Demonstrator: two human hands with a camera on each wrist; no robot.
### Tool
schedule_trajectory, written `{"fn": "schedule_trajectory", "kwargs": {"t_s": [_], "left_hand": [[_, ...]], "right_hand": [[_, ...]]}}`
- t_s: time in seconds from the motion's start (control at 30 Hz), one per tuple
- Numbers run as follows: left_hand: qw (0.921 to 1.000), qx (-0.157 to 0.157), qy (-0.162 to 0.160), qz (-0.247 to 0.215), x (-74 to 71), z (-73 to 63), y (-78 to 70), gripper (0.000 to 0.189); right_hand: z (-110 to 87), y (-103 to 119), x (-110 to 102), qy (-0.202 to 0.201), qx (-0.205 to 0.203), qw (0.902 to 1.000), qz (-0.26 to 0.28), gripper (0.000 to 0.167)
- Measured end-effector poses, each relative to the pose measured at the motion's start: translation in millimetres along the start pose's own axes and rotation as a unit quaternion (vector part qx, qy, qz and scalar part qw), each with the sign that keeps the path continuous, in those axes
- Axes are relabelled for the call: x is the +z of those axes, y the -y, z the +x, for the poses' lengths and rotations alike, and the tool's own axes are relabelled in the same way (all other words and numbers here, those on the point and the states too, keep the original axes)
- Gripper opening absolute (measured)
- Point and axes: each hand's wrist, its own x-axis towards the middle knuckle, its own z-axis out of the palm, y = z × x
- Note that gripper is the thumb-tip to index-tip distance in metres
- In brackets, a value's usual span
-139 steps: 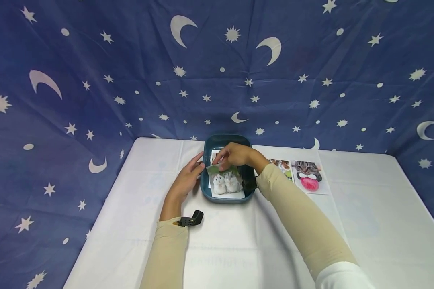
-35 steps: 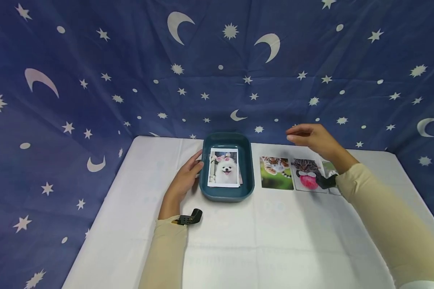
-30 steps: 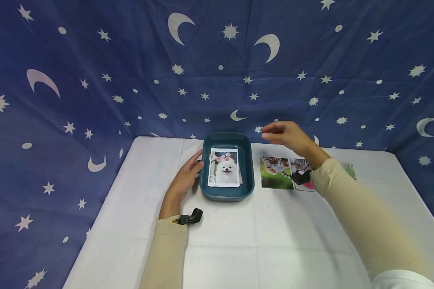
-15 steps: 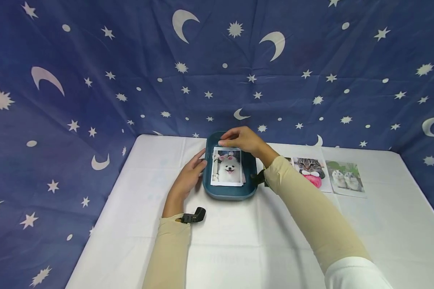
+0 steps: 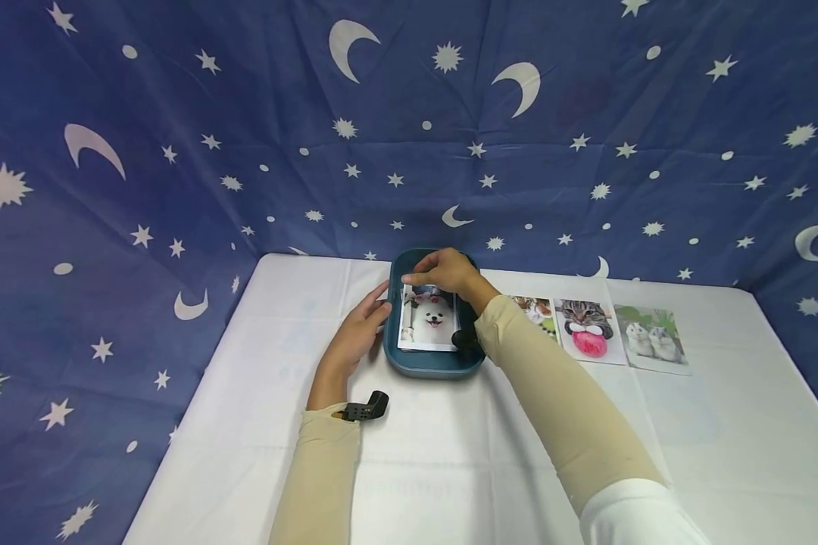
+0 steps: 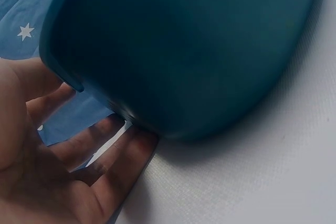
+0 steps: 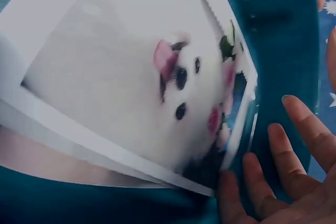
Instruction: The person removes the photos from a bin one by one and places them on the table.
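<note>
A blue-green plastic tray (image 5: 436, 372) stands near the back of the table with a small stack of photo cards in it. On top lies a white-bordered photo card of a fluffy white dog (image 5: 431, 322). My right hand (image 5: 448, 272) reaches into the tray, its fingertips right at the card's far edge; in the right wrist view its fingers (image 7: 286, 153) spread beside the card. My left hand (image 5: 354, 333) rests against the tray's left side with loosely extended fingers, and in the left wrist view its fingertips (image 6: 144, 137) touch the outer wall.
To the tray's right lie a tiger photo (image 5: 535, 312), partly behind my right sleeve, a cat photo (image 5: 589, 333) and a photo of two small white animals (image 5: 650, 338) in a row. A starry blue cloth (image 5: 409, 174) hangs behind the white-covered table (image 5: 423, 469).
The photo of two white animals, held over the tray earlier, now lies right of the cat photo. My right hand has come back left into the tray; my left hand stays beside it.
</note>
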Motion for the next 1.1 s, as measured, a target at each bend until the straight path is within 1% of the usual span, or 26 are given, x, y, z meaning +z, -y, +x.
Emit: {"fn": "schedule_trajectory", "kwargs": {"t_s": [0.13,0.23,0.37,0.47,0.63,0.73,0.83,0.97,1.1], "left_hand": [[1.0000,0.001,0.006,-0.003,0.0,-0.3,-0.8,0.048],[1.0000,0.003,0.005,0.001,0.8,-0.9,-0.5,0.047],[0.9999,0.011,0.007,-0.003,2.0,-0.1,-0.4,0.048],[0.9999,0.013,0.006,-0.005,1.7,0.3,-0.5,0.048],[1.0000,0.006,0.003,0.002,0.6,0.3,0.5,0.047],[0.9999,0.010,0.010,0.001,1.4,0.9,1.1,0.047],[0.9998,0.014,0.011,-0.002,2.1,1.4,0.8,0.047],[0.9999,0.012,0.007,0.001,2.0,2.4,0.9,0.047],[1.0000,0.004,0.002,0.004,0.5,2.5,1.9,0.046]], "right_hand": [[5.6,-6,3,-0.004,0.010,0.9988,-0.047,0.059],[7.6,-7,7,-0.011,0.013,0.9956,-0.093,0.061],[7.7,-6,8,-0.015,0.007,0.9913,-0.131,0.057],[7.9,-6,8,-0.009,0.007,0.9905,-0.137,0.050],[7.2,-6,6,0.026,0.012,0.9895,-0.141,0.047],[5.8,-6,5,0.046,0.005,0.9871,-0.154,0.046],[4.5,-4,3,0.063,-0.009,0.9845,-0.163,0.039],[2.2,0,0,0.086,-0.030,0.9853,-0.145,0.027],[-1.2,5,-3,0.106,-0.053,0.9865,-0.113,0.022]]}}
